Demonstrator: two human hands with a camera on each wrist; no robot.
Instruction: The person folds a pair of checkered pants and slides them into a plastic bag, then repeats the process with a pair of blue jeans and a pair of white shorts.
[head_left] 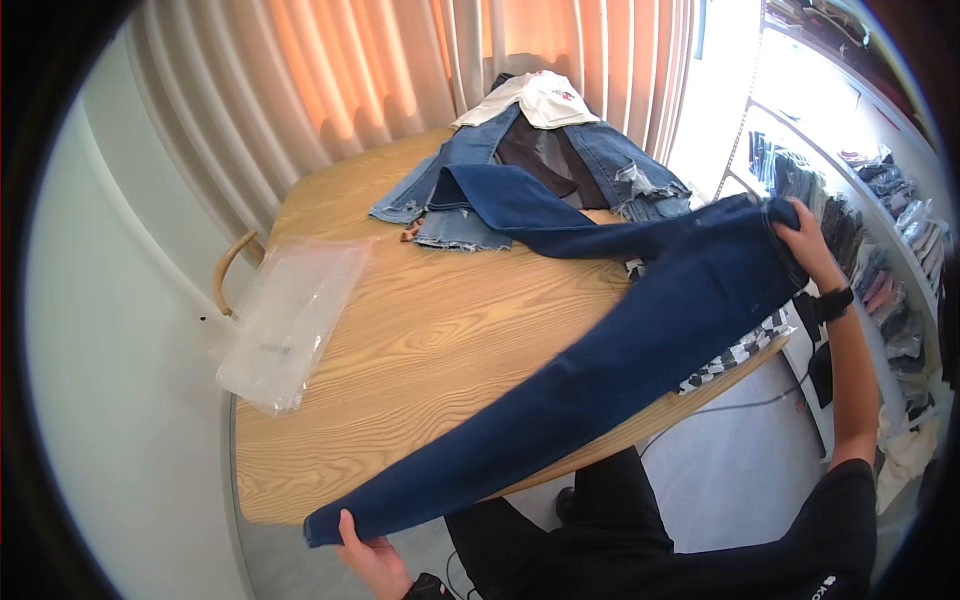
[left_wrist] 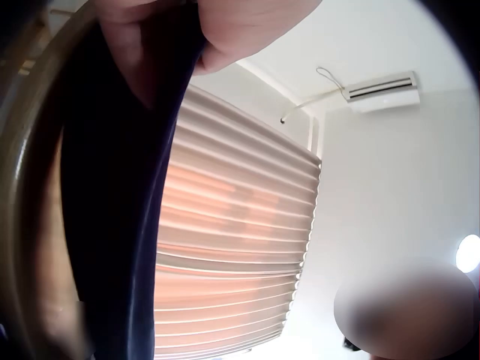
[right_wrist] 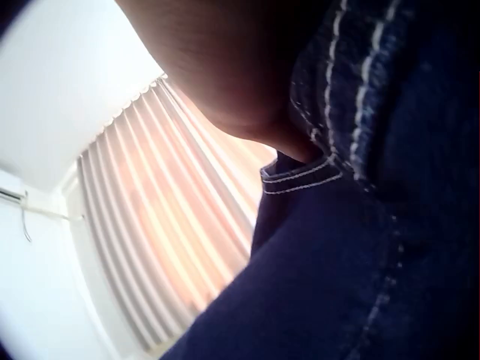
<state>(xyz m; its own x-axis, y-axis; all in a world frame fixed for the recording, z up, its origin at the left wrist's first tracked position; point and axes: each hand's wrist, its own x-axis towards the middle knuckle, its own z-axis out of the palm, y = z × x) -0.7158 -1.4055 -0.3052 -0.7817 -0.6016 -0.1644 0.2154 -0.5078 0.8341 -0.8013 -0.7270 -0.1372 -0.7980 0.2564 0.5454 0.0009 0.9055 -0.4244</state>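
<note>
A pair of dark blue jeans (head_left: 600,370) stretches diagonally between both hands, over the near edge of the wooden table. At lower left, the left hand (head_left: 372,562) grips one leg's hem, thumb on top. The right hand (head_left: 808,245) holds the waistband at the upper right. Light stitching runs along the jeans (right_wrist: 330,262) at the right hand (right_wrist: 232,67) in the right wrist view. The other leg bends back across the table, its end overlapping the lighter jeans. In the left wrist view the left hand (left_wrist: 255,26) pinches the dark cloth (left_wrist: 112,202).
A clear plastic bag (head_left: 295,325) lies on the table's (head_left: 440,350) left side. Lighter frayed jeans (head_left: 470,145) and a white garment (head_left: 550,100) are spread at the far end. A black-and-white checked cloth (head_left: 735,355) lies under the jeans. Shelves with bagged clothes (head_left: 870,210) stand at right.
</note>
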